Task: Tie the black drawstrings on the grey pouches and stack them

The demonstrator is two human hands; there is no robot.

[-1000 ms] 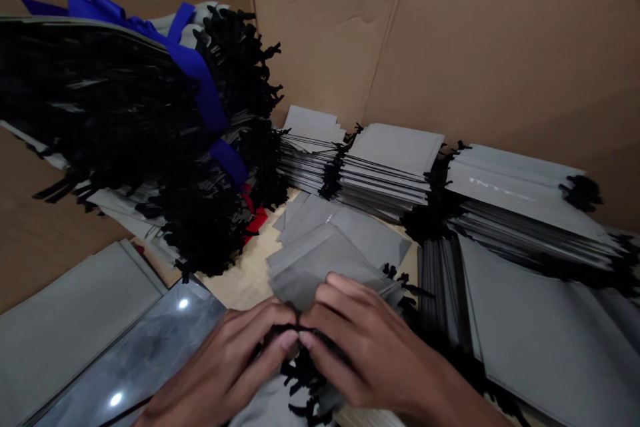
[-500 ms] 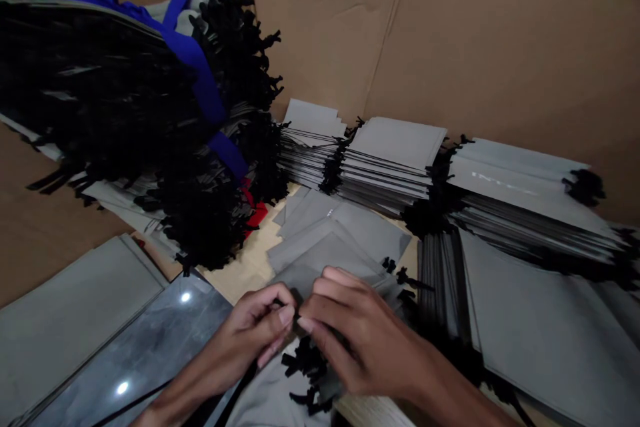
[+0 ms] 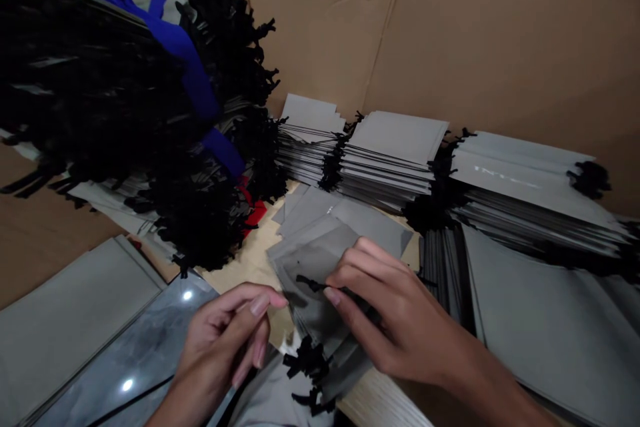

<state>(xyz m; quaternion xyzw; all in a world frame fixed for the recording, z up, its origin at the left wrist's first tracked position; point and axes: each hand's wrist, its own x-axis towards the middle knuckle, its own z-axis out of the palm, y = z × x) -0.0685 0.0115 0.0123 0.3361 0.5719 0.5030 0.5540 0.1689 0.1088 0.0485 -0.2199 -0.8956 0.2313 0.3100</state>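
Note:
My right hand [image 3: 385, 307] pinches a short black cord [image 3: 311, 283] by its knotted end, above a grey pouch [image 3: 320, 267] lying at the centre. To its left, my left hand [image 3: 230, 333] has its fingers loosely curled and apart, with nothing between them. Below the hands, black cord ends [image 3: 306, 359] stick out from more grey pouches. Several flat grey pouches [image 3: 367, 220] lie fanned out behind the centre one.
Stacks of grey pouches with black cords [image 3: 400, 137] line the cardboard wall [image 3: 490, 33]. A large bundle with a blue strap [image 3: 193, 60] rises at the left. Grey sheets [image 3: 80, 307] and a glossy marbled surface [image 3: 150, 340] lie at the lower left.
My hands have moved apart. The left one has come away to the left and opened, while the right one has shifted up and right with the black cord. The view has shifted slightly.

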